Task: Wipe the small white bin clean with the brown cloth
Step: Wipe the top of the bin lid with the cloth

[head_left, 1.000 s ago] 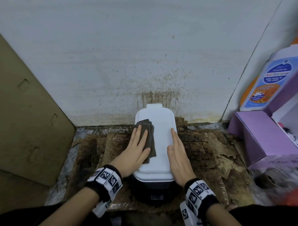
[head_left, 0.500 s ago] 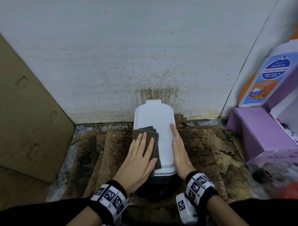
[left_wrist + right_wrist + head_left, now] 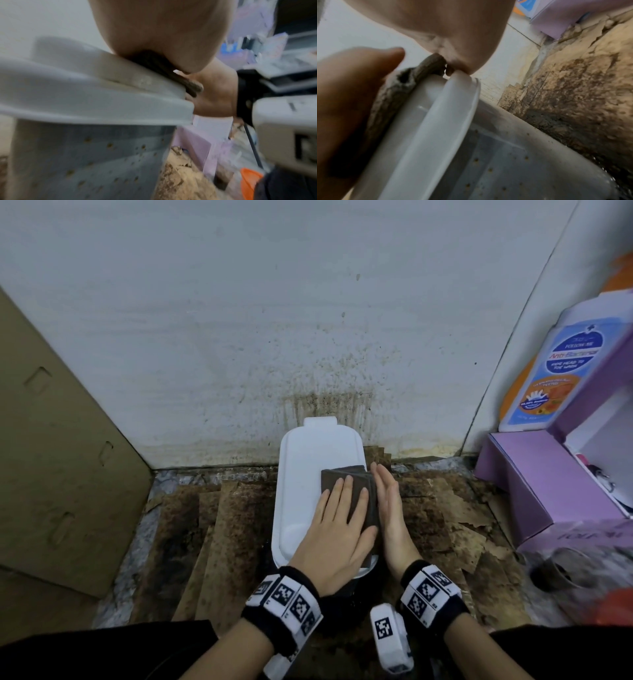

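1. The small white plastic bin [image 3: 301, 491] with its flat, round-cornered lid stands on the stained floor [image 3: 233, 525] against the speckled white wall [image 3: 308, 320]. I take it as my landmark. Well to its left leans a brown cardboard sheet [image 3: 51, 457].

2. On the right half of the bin lid, near the middle of its length, lies the folded brown cloth [image 3: 346, 477]. The left hand [image 3: 337, 529] presses it down with a flat palm and straight fingers, reaching across the lid from the near end. That grip is fully open, nothing curled round the cloth.

3. To wipe well, I would keep that palm flat, run overlapping strokes along the lid's length, and carry the cloth over the raised rim. The left half looks to need the same pass. The spotted grey sides below, seen from the wrist views, seem untouched.

4. Just right of the bin, the right hand [image 3: 390, 508] stands edge-on against the lid's right rim, fingers straight, bracing and holding nothing.

5. Well right of the bin sit a lilac cardboard box [image 3: 524, 474] and a white wash bottle [image 3: 555, 364].
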Demonstrator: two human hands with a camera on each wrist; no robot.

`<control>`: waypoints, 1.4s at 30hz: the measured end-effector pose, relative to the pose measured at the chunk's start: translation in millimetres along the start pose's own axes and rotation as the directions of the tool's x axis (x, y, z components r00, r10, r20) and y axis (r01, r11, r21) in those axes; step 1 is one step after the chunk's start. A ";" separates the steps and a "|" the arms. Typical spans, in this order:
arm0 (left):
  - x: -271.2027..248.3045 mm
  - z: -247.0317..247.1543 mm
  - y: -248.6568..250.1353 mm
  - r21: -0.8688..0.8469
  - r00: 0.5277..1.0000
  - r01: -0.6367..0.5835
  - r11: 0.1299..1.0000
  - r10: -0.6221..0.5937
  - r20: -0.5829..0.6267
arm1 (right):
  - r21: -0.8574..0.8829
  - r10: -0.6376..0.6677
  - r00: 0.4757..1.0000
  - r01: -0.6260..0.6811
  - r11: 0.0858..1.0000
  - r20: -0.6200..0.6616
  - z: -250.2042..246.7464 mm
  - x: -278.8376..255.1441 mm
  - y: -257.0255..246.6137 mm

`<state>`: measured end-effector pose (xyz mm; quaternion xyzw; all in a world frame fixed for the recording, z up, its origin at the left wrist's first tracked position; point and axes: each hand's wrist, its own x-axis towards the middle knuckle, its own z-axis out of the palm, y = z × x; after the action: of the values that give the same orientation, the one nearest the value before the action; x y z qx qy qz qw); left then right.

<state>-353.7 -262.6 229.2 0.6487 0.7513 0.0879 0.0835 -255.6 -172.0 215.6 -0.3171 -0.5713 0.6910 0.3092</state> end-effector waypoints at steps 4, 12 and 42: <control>-9.7 -18.8 -20.7 -0.395 0.980 0.079 0.915 -0.143 -0.135 | -0.296 -0.023 0.999 0.015 0.955 -0.026 6.1 -4.2 -9.4; -33.7 -5.8 -70.7 -0.212 0.929 0.259 0.942 -0.303 -0.212 | -0.927 -0.195 0.950 0.286 0.243 0.242 42.8 -7.5 -4.7; -23.5 6.0 -72.5 -0.459 0.907 0.273 0.846 -0.385 -0.171 | -0.652 0.166 0.958 0.027 0.757 0.233 -1.8 41.5 -10.6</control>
<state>-418.5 -296.1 206.2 0.4581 0.8190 0.3165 0.1385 -278.7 -136.6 222.2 -0.3257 -0.8002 0.4985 0.0709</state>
